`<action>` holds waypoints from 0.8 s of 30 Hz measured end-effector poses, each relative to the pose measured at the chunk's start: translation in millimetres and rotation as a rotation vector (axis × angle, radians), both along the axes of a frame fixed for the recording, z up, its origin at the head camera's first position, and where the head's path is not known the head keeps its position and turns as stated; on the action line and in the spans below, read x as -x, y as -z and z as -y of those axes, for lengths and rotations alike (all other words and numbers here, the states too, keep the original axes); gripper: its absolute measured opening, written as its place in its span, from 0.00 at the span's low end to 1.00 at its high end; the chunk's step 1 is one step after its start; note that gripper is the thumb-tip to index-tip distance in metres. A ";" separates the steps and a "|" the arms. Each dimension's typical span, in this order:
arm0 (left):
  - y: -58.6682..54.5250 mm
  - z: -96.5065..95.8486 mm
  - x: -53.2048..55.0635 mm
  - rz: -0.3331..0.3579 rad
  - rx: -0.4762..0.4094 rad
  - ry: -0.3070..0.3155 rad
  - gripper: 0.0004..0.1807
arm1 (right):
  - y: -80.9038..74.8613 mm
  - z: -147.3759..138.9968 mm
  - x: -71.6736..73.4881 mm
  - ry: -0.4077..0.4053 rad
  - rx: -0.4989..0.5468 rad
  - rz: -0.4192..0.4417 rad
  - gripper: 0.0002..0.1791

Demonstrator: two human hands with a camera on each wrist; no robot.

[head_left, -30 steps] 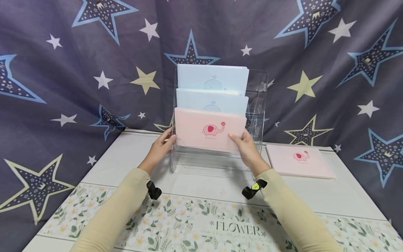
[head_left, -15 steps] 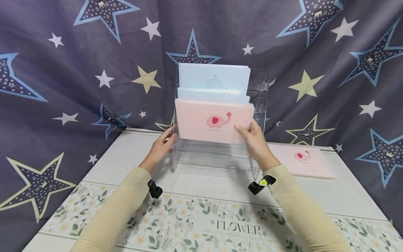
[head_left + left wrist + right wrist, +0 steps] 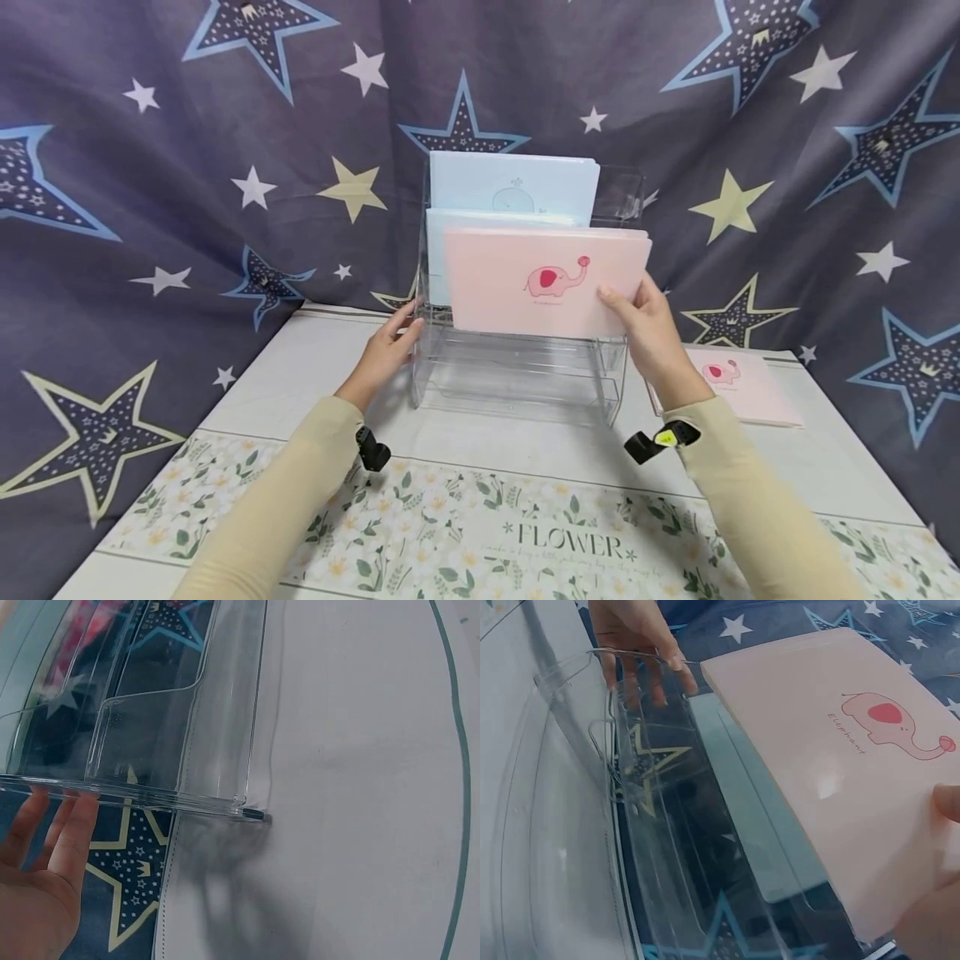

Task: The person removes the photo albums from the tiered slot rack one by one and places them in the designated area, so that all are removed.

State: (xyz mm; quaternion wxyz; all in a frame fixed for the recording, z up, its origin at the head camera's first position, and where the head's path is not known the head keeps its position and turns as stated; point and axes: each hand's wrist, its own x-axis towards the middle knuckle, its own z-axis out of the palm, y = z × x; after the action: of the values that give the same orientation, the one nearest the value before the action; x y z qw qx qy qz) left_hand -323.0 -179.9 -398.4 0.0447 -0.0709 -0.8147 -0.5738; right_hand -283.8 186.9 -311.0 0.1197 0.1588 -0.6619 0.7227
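My right hand (image 3: 660, 342) pinches the right side of some pink notebooks (image 3: 495, 283) with a red elephant on the cover, thumb in front. They are raised in front of the clear acrylic rack (image 3: 517, 400), overlapping its lower blue stack in the head view. Light-blue whale-print notebooks (image 3: 480, 179) stand in the rack's upper tiers. My left hand (image 3: 386, 354) touches the rack's left side panel; in the left wrist view the extended fingers (image 3: 71, 840) meet the panel's edge. The right wrist view shows the notebooks tilted beside the rack, with part of my right hand cut off.
More pink elephant notebooks (image 3: 757, 400) lie flat on the table right of the rack, partly behind my right wrist. A flower-print band (image 3: 420, 508) crosses the white tablecloth in front. A star-patterned curtain (image 3: 285, 108) hangs close behind the rack.
My right hand has lifted the pink notebooks from the rack's front tier and brought them up and to the right. My left hand has stayed at the rack's left side.
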 end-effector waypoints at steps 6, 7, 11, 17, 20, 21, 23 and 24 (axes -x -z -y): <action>-5.3 -4.0 -2.6 -0.004 0.012 0.001 0.30 | -6.0 -29.4 -17.4 0.007 0.024 -0.016 0.18; -5.1 -3.9 -2.4 -0.005 0.015 -0.001 0.30 | -7.1 -35.2 -20.4 0.015 0.017 -0.017 0.19; 1.1 -2.1 0.8 -0.017 0.027 -0.012 0.30 | -10.0 -59.4 -31.7 0.012 0.008 -0.023 0.21; 2.6 -0.3 -0.2 0.003 0.023 -0.016 0.30 | -8.2 -99.1 -48.9 0.011 0.053 0.007 0.21; 2.3 -1.0 -0.6 0.006 0.029 -0.014 0.30 | -5.4 -121.5 -57.8 0.040 0.099 0.054 0.19; 2.0 -1.4 -0.8 0.005 0.029 -0.014 0.30 | -4.3 -129.5 -61.0 0.051 0.107 0.070 0.19; 1.2 -2.4 -1.4 0.004 0.031 -0.015 0.30 | -1.6 -145.7 -67.0 0.066 0.118 0.105 0.18; 0.6 -2.7 -1.8 0.005 0.034 -0.016 0.30 | 0.2 -153.5 -69.8 0.072 0.120 0.122 0.18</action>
State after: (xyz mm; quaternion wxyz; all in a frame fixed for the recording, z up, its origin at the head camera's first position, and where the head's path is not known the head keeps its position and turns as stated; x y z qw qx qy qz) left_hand -321.2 -177.2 -399.1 0.0464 -0.0637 -0.8249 -0.5598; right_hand -213.9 340.4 -311.2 0.1143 0.0833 -0.6289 0.7645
